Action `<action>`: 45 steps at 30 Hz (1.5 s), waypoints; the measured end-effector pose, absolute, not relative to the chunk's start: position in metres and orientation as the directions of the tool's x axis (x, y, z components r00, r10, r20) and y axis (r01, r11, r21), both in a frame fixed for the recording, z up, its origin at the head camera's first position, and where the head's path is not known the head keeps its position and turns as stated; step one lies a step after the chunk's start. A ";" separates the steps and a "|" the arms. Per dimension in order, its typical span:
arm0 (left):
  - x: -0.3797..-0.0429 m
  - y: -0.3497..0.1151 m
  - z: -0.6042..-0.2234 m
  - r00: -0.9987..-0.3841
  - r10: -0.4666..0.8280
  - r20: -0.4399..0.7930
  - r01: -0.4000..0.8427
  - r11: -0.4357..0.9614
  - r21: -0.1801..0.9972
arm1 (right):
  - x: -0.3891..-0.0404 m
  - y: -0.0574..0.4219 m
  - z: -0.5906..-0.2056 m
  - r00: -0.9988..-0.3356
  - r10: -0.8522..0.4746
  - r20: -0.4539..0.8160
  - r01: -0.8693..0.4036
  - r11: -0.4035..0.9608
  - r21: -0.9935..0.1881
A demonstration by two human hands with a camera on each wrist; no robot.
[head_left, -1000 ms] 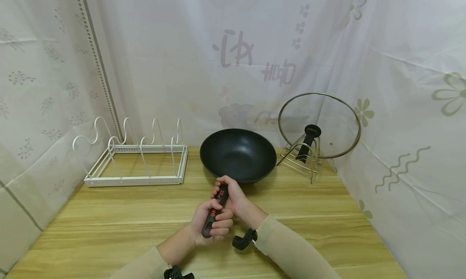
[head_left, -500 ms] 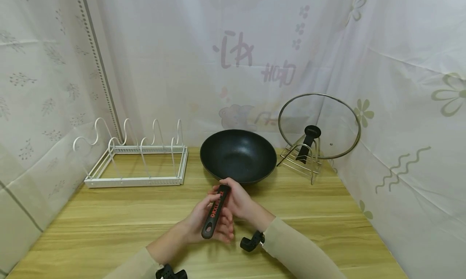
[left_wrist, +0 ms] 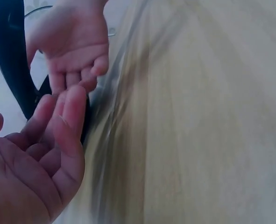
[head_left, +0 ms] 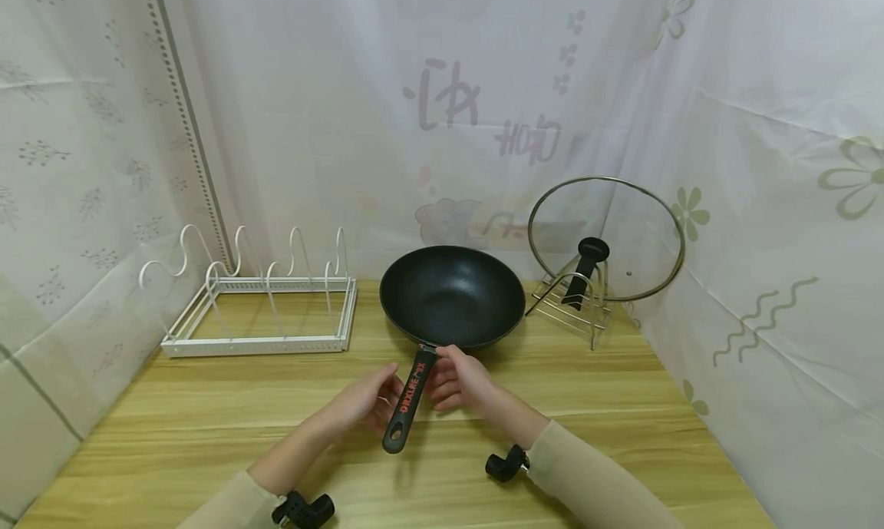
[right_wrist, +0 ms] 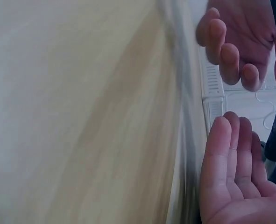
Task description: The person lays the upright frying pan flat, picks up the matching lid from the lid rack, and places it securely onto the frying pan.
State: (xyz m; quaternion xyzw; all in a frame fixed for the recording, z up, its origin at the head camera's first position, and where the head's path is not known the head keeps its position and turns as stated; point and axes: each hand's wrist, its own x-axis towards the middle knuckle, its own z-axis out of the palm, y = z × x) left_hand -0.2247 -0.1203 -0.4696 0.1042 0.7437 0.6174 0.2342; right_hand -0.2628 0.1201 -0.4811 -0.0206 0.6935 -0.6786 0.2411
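Pan (head_left: 452, 295) looks black, round and faintly glossy

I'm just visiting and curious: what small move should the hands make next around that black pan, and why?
I'd probably ease the left hand and right hand away from the handle: a second ago both gripped it, now they are open on either side, and the pan seems to rest on the table.

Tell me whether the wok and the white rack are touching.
Apart: in the head view, a strip of wooden tabletop shows between the black wok and the white rack.
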 end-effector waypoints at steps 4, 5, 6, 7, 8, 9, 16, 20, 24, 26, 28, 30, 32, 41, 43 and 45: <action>-0.226 -0.123 -0.467 -0.890 0.423 -0.169 -0.057 0.264 0.963 | -0.256 0.131 -0.476 -0.904 -0.350 -0.244 0.188 0.187 -0.964; -0.226 -0.124 -0.466 -0.894 0.420 -0.157 -0.044 0.266 0.963 | -0.255 0.135 -0.474 -0.908 -0.353 -0.228 0.162 0.206 -0.965; -0.227 -0.124 -0.466 -0.897 0.418 -0.144 -0.032 0.263 0.964 | -0.254 0.138 -0.472 -0.909 -0.358 -0.212 0.138 0.222 -0.965; -0.228 -0.125 -0.465 -0.898 0.420 -0.133 -0.023 0.259 0.966 | -0.253 0.142 -0.471 -0.910 -0.365 -0.197 0.116 0.233 -0.965; -0.228 -0.125 -0.465 -0.900 0.418 -0.124 -0.015 0.255 0.967 | -0.252 0.146 -0.470 -0.910 -0.371 -0.184 0.095 0.245 -0.965; -0.229 -0.126 -0.465 -0.903 0.413 -0.116 -0.010 0.249 0.968 | -0.252 0.151 -0.469 -0.911 -0.375 -0.172 0.076 0.256 -0.964; -0.229 -0.129 -0.459 -0.929 0.366 -0.055 0.031 0.225 0.974 | -0.253 0.181 -0.460 -0.930 -0.361 -0.060 -0.077 0.353 -0.932; -0.227 -0.131 -0.454 -0.934 0.357 -0.010 0.074 0.222 0.972 | -0.258 0.198 -0.454 -0.954 -0.300 0.018 -0.128 0.351 -0.927; -0.223 -0.129 -0.449 -0.930 0.368 0.017 0.106 0.224 0.969 | -0.270 0.215 -0.451 -0.978 -0.183 0.103 -0.161 0.338 -0.927; -0.221 -0.126 -0.447 -0.927 0.376 0.016 0.111 0.232 0.966 | -0.278 0.224 -0.451 -0.985 -0.110 0.136 -0.166 0.344 -0.924; -0.219 -0.123 -0.447 -0.923 0.385 0.012 0.113 0.241 0.964 | -0.285 0.233 -0.452 -0.987 -0.045 0.154 -0.159 0.361 -0.919; -0.217 -0.120 -0.448 -0.918 0.396 0.001 0.109 0.251 0.962 | -0.293 0.241 -0.454 -0.986 0.002 0.166 -0.153 0.382 -0.912; -0.215 -0.117 -0.449 -0.912 0.409 -0.009 0.103 0.251 0.963 | -0.301 0.247 -0.456 -0.983 0.038 0.180 -0.150 0.400 -0.904; -0.209 -0.113 -0.452 -0.889 0.457 -0.018 0.116 0.265 0.957 | -0.329 0.260 -0.466 -0.983 0.110 0.148 -0.093 0.393 -0.915; -0.208 -0.112 -0.452 -0.884 0.467 -0.010 0.130 0.267 0.955 | -0.335 0.261 -0.467 -0.986 0.112 0.127 -0.076 0.380 -0.922; -0.208 -0.112 -0.453 -0.880 0.474 -0.012 0.133 0.271 0.953 | -0.341 0.262 -0.467 -0.987 0.116 0.110 -0.061 0.364 -0.930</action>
